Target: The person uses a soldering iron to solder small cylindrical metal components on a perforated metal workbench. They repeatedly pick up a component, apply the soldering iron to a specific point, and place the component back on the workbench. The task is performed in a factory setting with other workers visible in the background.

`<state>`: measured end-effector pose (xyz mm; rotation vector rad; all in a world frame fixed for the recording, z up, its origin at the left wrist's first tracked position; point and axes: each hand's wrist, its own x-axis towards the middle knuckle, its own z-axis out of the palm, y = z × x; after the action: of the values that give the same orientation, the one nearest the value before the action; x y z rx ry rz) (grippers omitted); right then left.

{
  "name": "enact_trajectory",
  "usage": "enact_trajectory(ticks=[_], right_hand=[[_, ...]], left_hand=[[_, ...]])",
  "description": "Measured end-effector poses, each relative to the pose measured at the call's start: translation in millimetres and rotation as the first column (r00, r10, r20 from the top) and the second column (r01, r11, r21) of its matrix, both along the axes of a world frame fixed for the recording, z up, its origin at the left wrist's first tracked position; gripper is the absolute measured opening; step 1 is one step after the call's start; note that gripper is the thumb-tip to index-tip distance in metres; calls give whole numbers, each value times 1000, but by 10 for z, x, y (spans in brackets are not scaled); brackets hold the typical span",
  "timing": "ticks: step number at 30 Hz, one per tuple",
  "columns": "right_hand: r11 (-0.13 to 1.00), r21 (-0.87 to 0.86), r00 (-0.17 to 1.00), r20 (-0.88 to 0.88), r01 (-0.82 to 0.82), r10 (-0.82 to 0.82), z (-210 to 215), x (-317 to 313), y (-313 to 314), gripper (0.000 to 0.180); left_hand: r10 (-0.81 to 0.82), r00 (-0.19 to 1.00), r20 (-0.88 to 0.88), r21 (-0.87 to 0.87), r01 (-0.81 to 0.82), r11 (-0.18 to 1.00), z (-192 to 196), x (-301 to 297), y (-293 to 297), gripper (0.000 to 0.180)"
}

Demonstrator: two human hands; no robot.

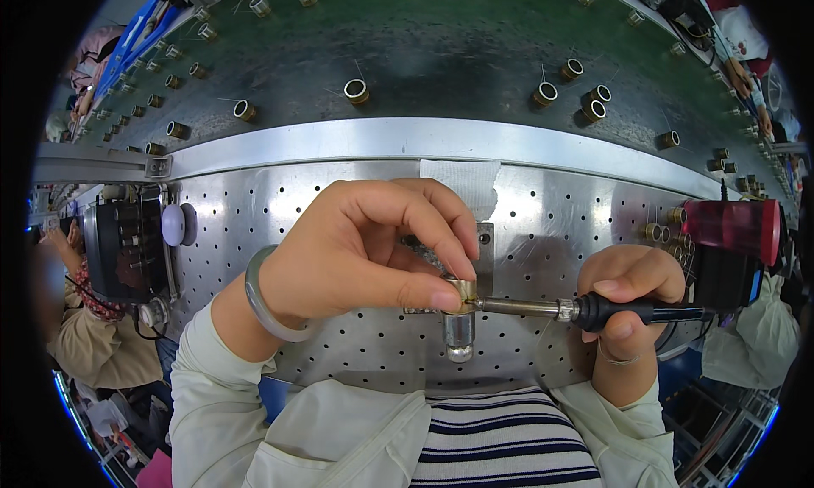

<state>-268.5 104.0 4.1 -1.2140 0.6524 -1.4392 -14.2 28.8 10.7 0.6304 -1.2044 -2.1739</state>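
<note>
Soldering iron (530, 307) sat by a metal ring (463, 290).
Left fingers (434, 225) pinched the ring, likely light and hard; right fingers (649, 273) wrapped the black handle (593, 312), probably the coolest hold.

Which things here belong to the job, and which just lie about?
In use:
- left hand, pinching a small metal cylinder
- metal post adjoining it
- right hand, holding a soldering iron

Apparently just nearby:
- lilac oval object
- torn white paper
- other cylinders on the green surface

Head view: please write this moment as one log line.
left hand: pinching metal ring | right hand: holding soldering iron | tip: at ring
</note>
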Motion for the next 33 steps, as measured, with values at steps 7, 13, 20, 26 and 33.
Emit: enact_trajectory(ticks=[7, 13, 20, 26, 33], right_hand=[[999, -53, 998, -60, -9, 6, 2, -14, -9, 25], [996, -88, 995, -97, -13, 5, 0, -25, -11, 29], [992, -113, 994, -98, -58, 47, -13, -27, -38, 31], [994, -101, 995, -94, -44, 35, 7, -26, -24, 30], [998, -60, 995, -98, -8, 2, 19, -22, -9, 29]], left_hand=[[-2, 1000, 4, -19, 2, 1000, 28, 18, 15, 17], [17, 1000, 13, -20, -16, 1000, 46, 37, 18, 16], [5, 1000, -18, -53, -6, 999, 1, 48, 7, 18], [-13, 999, -49, -81, 9, 997, -13, 45, -4, 18], [-32, 996, -83, -81, 25, 996, -56, 40, -25, 17]])
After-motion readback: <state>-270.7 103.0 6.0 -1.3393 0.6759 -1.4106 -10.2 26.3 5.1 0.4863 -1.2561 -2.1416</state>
